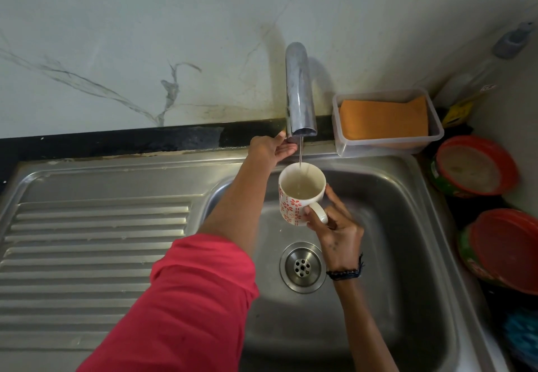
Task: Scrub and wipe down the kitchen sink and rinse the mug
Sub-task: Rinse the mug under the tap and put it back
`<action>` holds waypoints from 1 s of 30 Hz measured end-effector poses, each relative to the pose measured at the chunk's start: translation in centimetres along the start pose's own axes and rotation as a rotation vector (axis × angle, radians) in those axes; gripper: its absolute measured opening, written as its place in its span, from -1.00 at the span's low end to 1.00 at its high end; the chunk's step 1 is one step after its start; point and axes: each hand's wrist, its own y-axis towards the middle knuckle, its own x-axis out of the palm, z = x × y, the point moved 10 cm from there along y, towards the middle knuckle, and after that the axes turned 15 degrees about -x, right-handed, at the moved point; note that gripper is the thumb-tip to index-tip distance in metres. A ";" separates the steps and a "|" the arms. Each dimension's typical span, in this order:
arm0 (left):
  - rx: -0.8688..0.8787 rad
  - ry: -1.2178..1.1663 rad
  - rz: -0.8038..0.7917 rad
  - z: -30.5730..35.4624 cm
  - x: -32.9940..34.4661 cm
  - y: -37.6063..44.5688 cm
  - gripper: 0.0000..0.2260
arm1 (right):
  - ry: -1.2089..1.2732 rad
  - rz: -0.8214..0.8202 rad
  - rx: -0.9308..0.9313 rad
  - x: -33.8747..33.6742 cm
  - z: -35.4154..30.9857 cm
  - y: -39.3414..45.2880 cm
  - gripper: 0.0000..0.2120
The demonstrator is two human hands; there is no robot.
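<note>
The right hand is pinching the mug by its handle under the tap, filling it; the left hand is gripping the tap lever. Rinsing is underway; the sink scrubbing seemingly remains.

Right hand holds mug under running tap; left hand at tap base.

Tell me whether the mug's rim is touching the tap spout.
Apart. The head view shows the mug, held in the right hand, below the tap spout, with a thin water stream crossing the gap between them.
</note>
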 end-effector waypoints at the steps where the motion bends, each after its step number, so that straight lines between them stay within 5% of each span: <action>1: -0.004 -0.005 -0.001 0.0 0.0 0.1 -0.87 | -0.021 -0.006 -0.019 0.0 -0.1 0.0 -0.66; 21: -0.012 0.053 -0.001 0.1 0.2 0.7 -0.91 | -0.068 -0.013 -0.037 0.3 -0.1 -0.1 -0.58; 25: -0.002 0.061 -0.002 0.2 0.1 0.9 -0.77 | -0.067 -0.012 -0.035 0.2 -0.3 0.0 -0.60; 30: 0.002 0.051 -0.013 0.2 0.3 0.7 -0.91 | -0.087 -0.016 -0.018 0.2 0.2 -0.1 -0.59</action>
